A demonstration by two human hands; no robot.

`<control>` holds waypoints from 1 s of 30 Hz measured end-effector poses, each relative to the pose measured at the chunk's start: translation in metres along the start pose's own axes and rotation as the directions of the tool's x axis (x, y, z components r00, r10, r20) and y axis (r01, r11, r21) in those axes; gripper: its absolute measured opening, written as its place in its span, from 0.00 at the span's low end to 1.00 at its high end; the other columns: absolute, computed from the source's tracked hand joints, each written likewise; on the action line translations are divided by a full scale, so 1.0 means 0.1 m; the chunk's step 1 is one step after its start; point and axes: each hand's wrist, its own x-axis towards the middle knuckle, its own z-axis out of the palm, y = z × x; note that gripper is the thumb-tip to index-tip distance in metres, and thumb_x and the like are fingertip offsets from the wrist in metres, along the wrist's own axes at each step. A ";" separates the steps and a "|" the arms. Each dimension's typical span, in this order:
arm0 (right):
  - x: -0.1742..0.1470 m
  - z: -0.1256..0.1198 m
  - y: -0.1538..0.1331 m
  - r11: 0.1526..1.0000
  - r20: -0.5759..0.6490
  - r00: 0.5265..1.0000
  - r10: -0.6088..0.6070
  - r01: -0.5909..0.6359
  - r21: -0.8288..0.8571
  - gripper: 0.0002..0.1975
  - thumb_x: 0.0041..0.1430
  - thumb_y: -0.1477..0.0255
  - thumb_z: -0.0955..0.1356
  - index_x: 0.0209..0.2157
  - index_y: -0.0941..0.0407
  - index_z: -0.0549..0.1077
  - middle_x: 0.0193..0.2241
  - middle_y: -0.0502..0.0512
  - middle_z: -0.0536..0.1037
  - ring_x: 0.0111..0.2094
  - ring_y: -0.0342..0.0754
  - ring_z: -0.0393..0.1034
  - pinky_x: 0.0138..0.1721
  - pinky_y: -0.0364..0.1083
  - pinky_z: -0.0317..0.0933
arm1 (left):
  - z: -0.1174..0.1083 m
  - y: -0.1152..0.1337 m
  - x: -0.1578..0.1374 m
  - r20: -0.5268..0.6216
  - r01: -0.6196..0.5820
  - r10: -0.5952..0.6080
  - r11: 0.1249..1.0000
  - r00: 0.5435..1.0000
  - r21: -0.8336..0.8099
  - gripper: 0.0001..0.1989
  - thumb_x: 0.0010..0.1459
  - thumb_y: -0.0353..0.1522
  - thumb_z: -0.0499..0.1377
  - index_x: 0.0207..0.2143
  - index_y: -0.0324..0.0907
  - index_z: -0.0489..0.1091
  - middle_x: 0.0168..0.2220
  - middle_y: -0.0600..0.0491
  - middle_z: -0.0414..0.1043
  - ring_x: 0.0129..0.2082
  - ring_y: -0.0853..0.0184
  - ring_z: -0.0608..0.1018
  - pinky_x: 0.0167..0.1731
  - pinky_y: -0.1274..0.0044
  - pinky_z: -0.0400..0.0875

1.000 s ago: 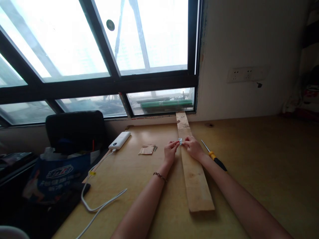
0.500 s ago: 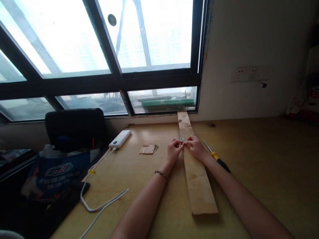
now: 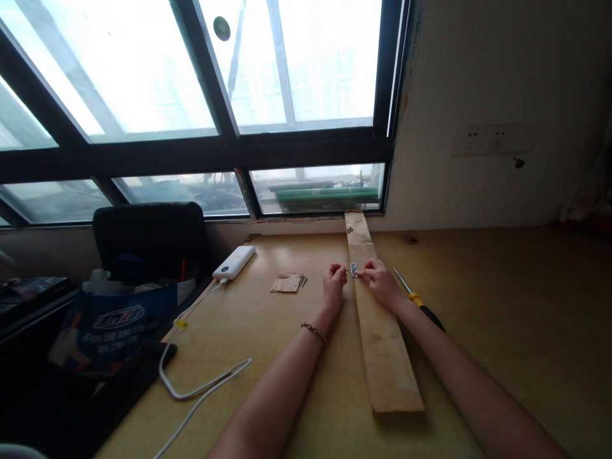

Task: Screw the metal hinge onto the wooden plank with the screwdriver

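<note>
A long wooden board lies on the table, its far end by the window. On its left edge rests a small silver metal plate with holes, resembling a hinge. My right hand presses the plate to the board with its fingertips. Just left of the board, my left hand is closed in a pinch; a tiny thin piece, which looks like a screw, shows at its fingertips, apart from the plate. To the right lies a screwdriver with a yellow and black handle.
Several screws lie beside a torn piece of cardboard on the table. A white power bank with a white cable sits along the left side. A dark chair and a blue bag stand beyond that edge.
My left hand has drawn back slightly left from the plate, leaving it more visible. My right fingers stay on the plate. The whole view has shifted a little.
</note>
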 end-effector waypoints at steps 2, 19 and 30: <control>0.00 0.00 0.00 1.000 -0.001 1.000 0.001 -0.001 0.001 0.14 0.56 0.80 0.61 0.33 0.53 0.77 0.30 0.54 0.67 0.36 0.46 0.61 0.39 0.44 0.57 | -0.04 -0.02 0.05 -0.053 0.021 -0.022 0.999 0.998 -0.030 0.08 0.45 0.32 0.57 0.27 0.39 0.60 0.22 0.58 0.64 0.17 0.78 0.62 0.18 0.83 0.54; -0.01 -0.01 0.00 1.000 -0.004 1.000 0.016 -0.016 0.022 0.11 0.57 0.75 0.63 0.31 0.53 0.77 0.31 0.54 0.67 0.36 0.46 0.61 0.39 0.44 0.57 | -0.71 0.55 0.37 -0.040 0.063 -0.095 0.250 0.995 0.966 0.07 0.43 0.23 0.58 0.29 0.35 0.70 0.21 0.50 0.71 0.21 0.70 0.73 0.22 0.81 0.64; -0.01 0.00 0.00 1.000 -0.001 1.000 0.017 -0.017 0.025 0.11 0.57 0.76 0.63 0.32 0.54 0.77 0.31 0.54 0.67 0.36 0.46 0.61 0.39 0.44 0.57 | -0.87 0.64 0.42 0.012 0.047 -0.191 0.302 0.981 0.952 0.13 0.43 0.24 0.59 0.36 0.34 0.71 0.29 0.48 0.74 0.21 0.72 0.73 0.22 0.82 0.66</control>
